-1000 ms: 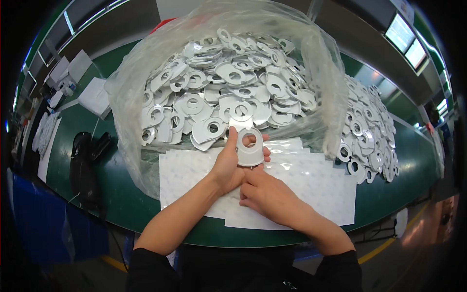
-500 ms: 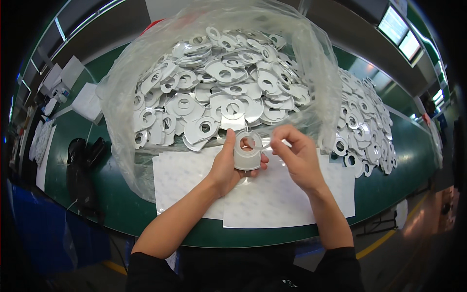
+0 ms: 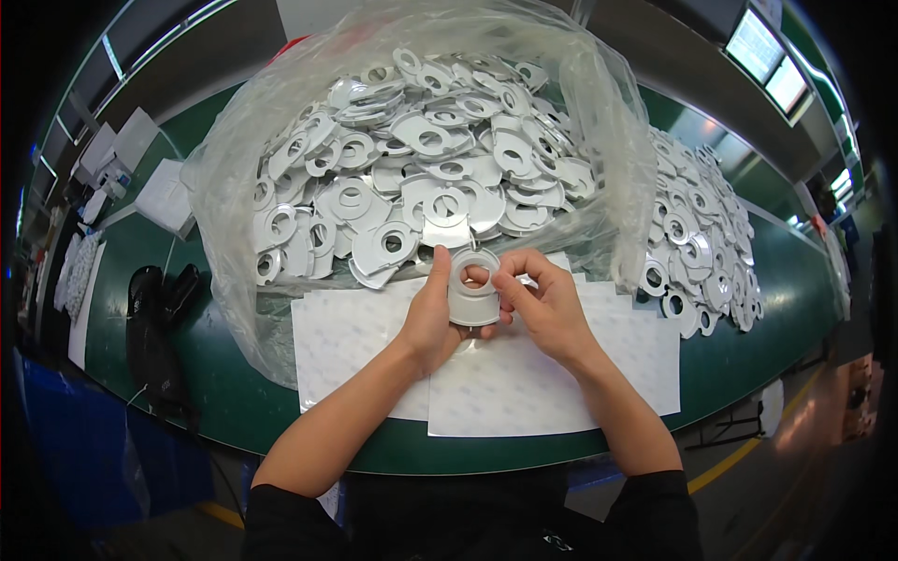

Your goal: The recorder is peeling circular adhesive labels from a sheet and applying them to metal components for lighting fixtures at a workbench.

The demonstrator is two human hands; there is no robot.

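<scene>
Parts heaped in the upper middle of my head view, a big silver pile [image 3: 412, 192] of flat ringed pieces, sit right behind my hands. They're inside a crumpled clear plastic bag [image 3: 224, 187] that takes up most of the top half, and its loose walls close things in to the left and right. Another silver heap [image 3: 702, 248] lies at right of frame, outside the bag. Over at the left edge there's a black object [image 3: 157, 346], can't tell what, and a white block [image 3: 166, 196] above it.

Everything's on a green table [image 3: 215, 346] with overlapping white sheets [image 3: 552, 374] spread under my hands. Dim room behind, bright window [image 3: 767, 61] upper right, yellow floor line [image 3: 725, 467] lower right.

The table's curved front edge runs just below the sheets, with only a thin green strip between. Best free room is the lower right stretch of sheets, plus bare green at left.

My left hand [image 3: 432, 323] is wrapped round one silver part [image 3: 475, 309], dead centre. My right hand [image 3: 550, 304] has thumb and forefinger together at its right rim; can't tell if they're pinching anything.
</scene>
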